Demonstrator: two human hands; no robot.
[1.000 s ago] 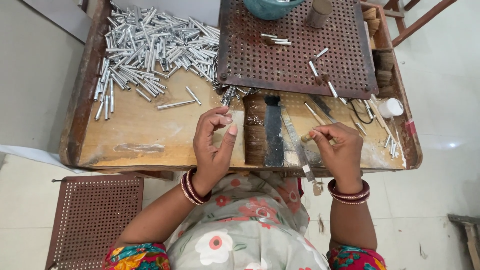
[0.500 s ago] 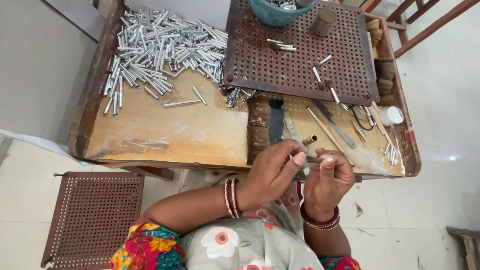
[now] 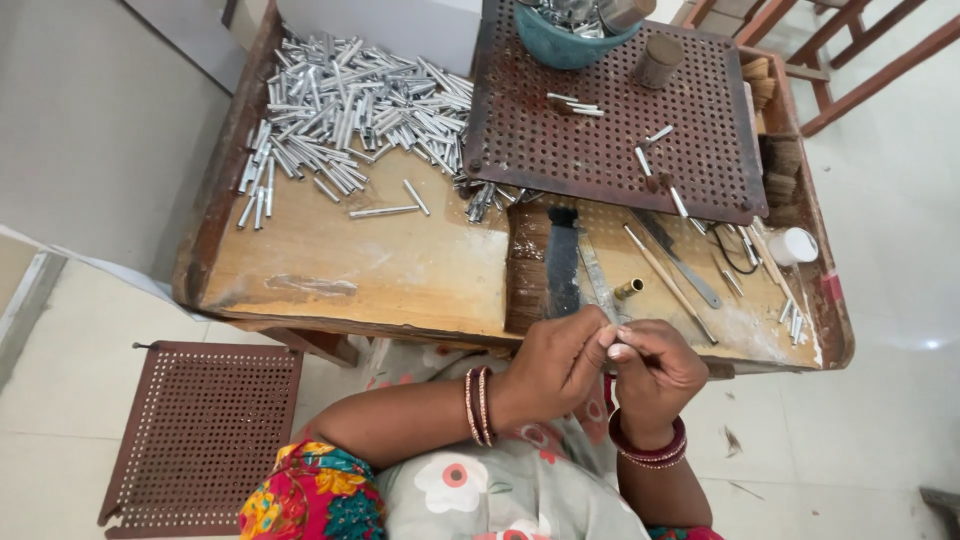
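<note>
Far left of the wooden bench (image 3: 380,270), a big heap of silver tubes (image 3: 350,100) lies unworked. At its near edge, your left hand (image 3: 555,365) and right hand (image 3: 655,375) meet, fingertips pinching one small tube (image 3: 617,348). Only a few finished-looking pieces sit on the perforated tray (image 3: 600,150) beyond.

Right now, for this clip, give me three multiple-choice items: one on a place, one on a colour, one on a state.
1. Where does the heap of silver tubes lie?
A. far left of the workbench
B. on the floor
C. in the person's lap

2. What colour is the bowl on the perforated tray?
A. red
B. teal
C. white

3. How are the left hand and right hand placed?
A. spread wide apart
B. both flat on the bench
C. together, fingers meeting

Answers: 1 A, the heap covers the bench's far left; 2 B, its wall is teal; 3 C, fingers meet near the bench's front edge.
</note>
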